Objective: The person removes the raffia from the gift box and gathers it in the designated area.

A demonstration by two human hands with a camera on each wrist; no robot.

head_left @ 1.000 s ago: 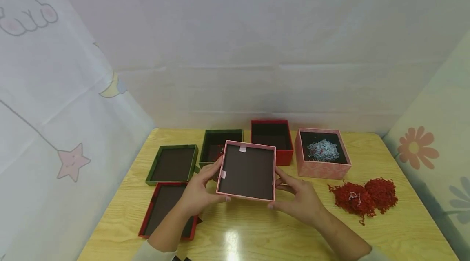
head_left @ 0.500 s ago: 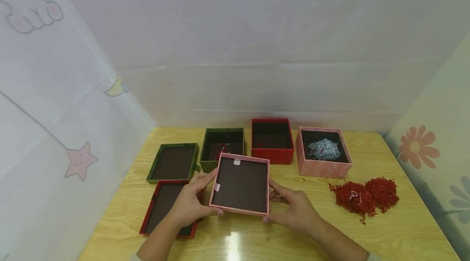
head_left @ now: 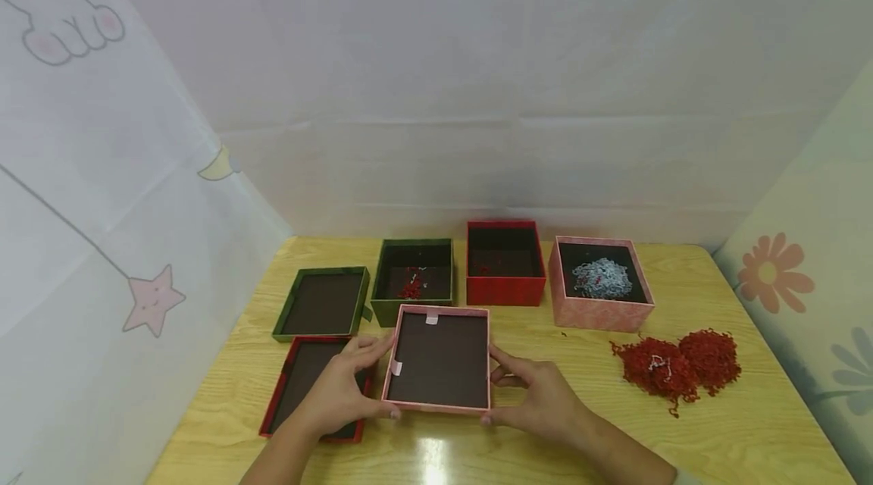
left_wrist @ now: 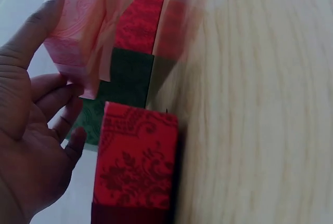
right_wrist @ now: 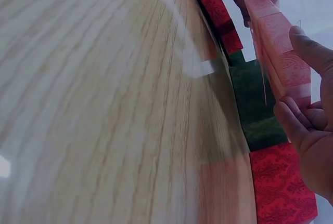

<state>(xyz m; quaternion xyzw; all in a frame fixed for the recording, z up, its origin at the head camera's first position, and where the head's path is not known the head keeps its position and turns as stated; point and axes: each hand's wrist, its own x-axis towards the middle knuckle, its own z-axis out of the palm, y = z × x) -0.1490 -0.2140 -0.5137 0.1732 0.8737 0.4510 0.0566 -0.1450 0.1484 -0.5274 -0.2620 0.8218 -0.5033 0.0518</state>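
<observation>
Both hands hold a pink box lid (head_left: 442, 360), its dark inside facing up and two pale tabs showing on the lining. My left hand (head_left: 344, 386) grips its left side, thumb at the near corner. The right side is held by my right hand (head_left: 535, 394), thumb likewise at the near corner. In the left wrist view the pink lid (left_wrist: 83, 26) is off the table, with a pink ribbon (left_wrist: 112, 26) hanging from its underside. Just left of it lies an upturned red lid (head_left: 310, 386), partly covered by my left hand. Behind that is an upturned green lid (head_left: 323, 303).
Along the back stand a green box (head_left: 412, 311) with a few red and white shreds, a red box (head_left: 506, 290), and a pink box (head_left: 600, 314) holding pale blue shredded paper (head_left: 603, 278). Two heaps of red shredded paper (head_left: 655, 371) lie at the right on the wooden table (head_left: 750, 439).
Both hands have brought the pink lid down and nearer to the person, slightly left, and levelled its tilt. The green box behind it now shows more fully.
</observation>
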